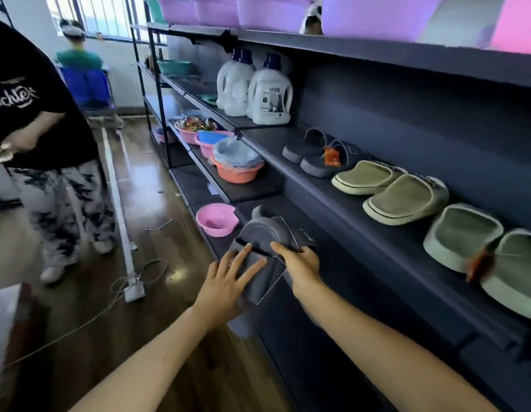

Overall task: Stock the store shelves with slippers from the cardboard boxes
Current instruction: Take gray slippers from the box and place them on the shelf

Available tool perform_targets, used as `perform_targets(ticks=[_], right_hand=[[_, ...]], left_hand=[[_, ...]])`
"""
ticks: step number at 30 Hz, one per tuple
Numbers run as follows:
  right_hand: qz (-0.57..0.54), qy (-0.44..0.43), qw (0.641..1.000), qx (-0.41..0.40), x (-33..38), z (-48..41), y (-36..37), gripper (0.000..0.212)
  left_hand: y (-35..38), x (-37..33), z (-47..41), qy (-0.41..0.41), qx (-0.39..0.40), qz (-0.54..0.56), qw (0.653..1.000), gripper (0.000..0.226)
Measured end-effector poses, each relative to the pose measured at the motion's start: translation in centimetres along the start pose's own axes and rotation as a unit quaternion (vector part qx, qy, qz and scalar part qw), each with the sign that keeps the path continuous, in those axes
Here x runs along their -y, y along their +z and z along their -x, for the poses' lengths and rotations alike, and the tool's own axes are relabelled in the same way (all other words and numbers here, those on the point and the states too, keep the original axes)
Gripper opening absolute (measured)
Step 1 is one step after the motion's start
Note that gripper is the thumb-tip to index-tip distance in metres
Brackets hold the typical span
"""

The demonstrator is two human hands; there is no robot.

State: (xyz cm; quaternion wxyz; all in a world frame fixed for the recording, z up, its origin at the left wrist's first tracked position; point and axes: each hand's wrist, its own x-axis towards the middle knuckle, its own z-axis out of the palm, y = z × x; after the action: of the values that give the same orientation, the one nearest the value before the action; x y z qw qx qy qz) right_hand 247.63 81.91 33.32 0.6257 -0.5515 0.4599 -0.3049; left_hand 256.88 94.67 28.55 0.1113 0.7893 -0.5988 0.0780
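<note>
Grey pair held at the lower shelf lip, both hands on it

A pair of dark grey slippers (265, 248) was held between the two hands just in front of the lower shelf (332, 263), stacked against each other, the long axis running from the person up and away toward the shelf's back. The left hand (228, 281) lay flat on the near end, its grip spread with fingers (243, 257) pressed on the grey upper; the right hand (300, 266) pinched the pair's right edge, closer to the shelf, so it looked the likelier hand to guide the placing. A thin white tie looped round the pair.

On the shelf above (377, 209) stood three pairs in a row: dark sandals (320, 153), beige slippers (389, 188), green slippers (481, 251). Further left, a pink basin (217, 219) stood empty on the bottom level, an orange basin (238, 171) held a blue plastic liner, and another pink one held small coloured items. No cardboard box could be made out for certain
</note>
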Motion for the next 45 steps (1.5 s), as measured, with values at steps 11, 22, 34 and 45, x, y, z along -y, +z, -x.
perform_targets(ticks=[11,22,34,45], right_hand=[[0.007,0.002,1.000,0.022,4.4,-8.8,6.6,0.009],[0.403,-0.290,0.868,0.025,11.9,-17.9,21.4,0.067],[0.604,-0.204,0.769,-0.042,20.3,-29.3,25.8,0.073],[0.628,-0.011,0.768,-0.127,21.3,-43.3,22.6,0.063]], left_hand=[[-1.6,10.7,-8.2,-0.093,-0.123,0.059,0.986,0.068],[-7.8,27.9,-21.7,-0.150,-0.097,0.019,0.984,0.073],[-8.7,34.8,-37.2,-0.035,-0.085,0.046,0.995,0.064],[-3.5,31.1,-52.4,0.095,-0.004,0.084,0.992,0.064]])
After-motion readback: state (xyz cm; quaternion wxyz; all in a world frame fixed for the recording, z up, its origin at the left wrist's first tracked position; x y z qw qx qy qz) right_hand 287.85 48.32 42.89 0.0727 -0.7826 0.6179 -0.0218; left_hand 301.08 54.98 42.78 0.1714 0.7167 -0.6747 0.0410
